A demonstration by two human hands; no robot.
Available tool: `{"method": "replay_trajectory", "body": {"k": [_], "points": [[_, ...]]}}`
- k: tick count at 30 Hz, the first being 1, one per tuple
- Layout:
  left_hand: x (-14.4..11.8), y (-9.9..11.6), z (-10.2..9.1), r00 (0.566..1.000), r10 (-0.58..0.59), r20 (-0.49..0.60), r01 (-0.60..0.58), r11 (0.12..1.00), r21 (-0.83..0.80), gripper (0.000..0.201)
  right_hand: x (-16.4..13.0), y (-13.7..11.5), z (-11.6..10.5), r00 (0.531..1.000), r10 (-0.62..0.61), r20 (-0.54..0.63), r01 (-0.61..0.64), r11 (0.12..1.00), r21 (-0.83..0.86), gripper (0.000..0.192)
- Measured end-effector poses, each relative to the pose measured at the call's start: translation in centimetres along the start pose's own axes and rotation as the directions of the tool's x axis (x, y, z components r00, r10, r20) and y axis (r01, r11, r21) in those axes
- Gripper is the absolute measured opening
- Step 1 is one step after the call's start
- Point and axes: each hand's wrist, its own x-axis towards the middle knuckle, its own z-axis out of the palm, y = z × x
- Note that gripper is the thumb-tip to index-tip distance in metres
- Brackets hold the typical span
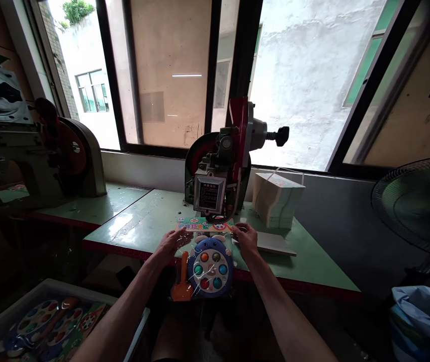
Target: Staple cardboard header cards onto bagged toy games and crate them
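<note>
A clear plastic bag holds a blue round toy [209, 269] with coloured buttons and an orange mallet [182, 287]. Its printed card header [203, 224] lies under the head of a stapling machine [218, 176] on the green table [313, 261]. My left hand [171, 243] grips the bag's upper left edge. My right hand [245, 237] grips the upper right edge beside the header. The bag's lower half hangs over the table's front edge.
A tied stack of cards [277, 198] stands right of the machine. A grey bin [49, 317] with several bagged toys sits at lower left. A second machine [67, 156] stands at the left, a fan [418, 201] at the right, a blue bag [422, 311] below it.
</note>
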Motion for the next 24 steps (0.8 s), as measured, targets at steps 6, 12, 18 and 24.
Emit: {"method": "replay_trajectory", "body": {"k": [6,12,18,24], "points": [[-0.6,0.0,2.1,0.991,-0.136,0.014,0.137,0.986,-0.096,0.027,-0.6,-0.6,0.4,0.998,0.069,-0.013,-0.069,0.997,0.045,0.057],[-2.4,1.4,-0.5,0.986,-0.107,-0.128,0.087,0.985,-0.149,0.014,-5.3,0.3,2.4,0.956,0.069,0.286,-0.075,0.997,0.011,0.049],[-3.8,2.8,-2.3,0.976,-0.100,-0.195,0.068,0.984,-0.167,0.014,-7.0,1.2,5.1,0.960,0.095,0.264,-0.102,0.995,0.014,0.040],[-3.9,3.0,-2.1,0.958,-0.125,-0.260,0.082,0.982,-0.170,0.020,-7.0,1.2,5.4,0.964,0.090,0.248,-0.097,0.995,0.017,0.038]]}}
